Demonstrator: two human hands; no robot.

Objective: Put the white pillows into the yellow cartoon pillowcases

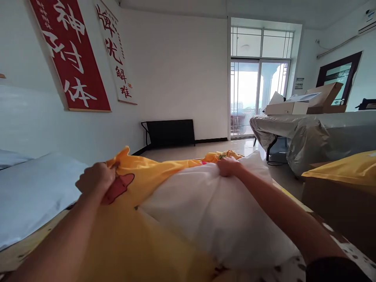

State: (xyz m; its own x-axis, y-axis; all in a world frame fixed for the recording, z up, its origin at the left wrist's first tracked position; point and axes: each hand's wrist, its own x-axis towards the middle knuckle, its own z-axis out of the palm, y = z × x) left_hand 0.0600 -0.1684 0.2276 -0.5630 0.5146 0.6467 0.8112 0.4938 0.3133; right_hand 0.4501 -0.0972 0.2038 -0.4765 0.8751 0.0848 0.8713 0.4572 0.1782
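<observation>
A yellow pillowcase (123, 231) with a red cartoon print spreads across the middle and left in front of me. My left hand (98, 178) is closed on its upper left part, bunching the cloth. A white pillow (205, 203) lies on the right side, partly covered by the yellow cloth along its left. My right hand (229, 166) grips the pillow's far edge, pulling creases into it. Bunched yellow fabric shows just beyond that hand, and I cannot tell if its fingers hold some of it too.
Another white pillow (38, 192) lies at the left. The surface below has a spotted cover (349, 243). On the right, a yellow cloth item (346, 170) rests on a brown box (331, 207). Behind it stands a plastic-covered table (311, 125) with open cartons (293, 107). A black folded frame (172, 133) leans against the far wall.
</observation>
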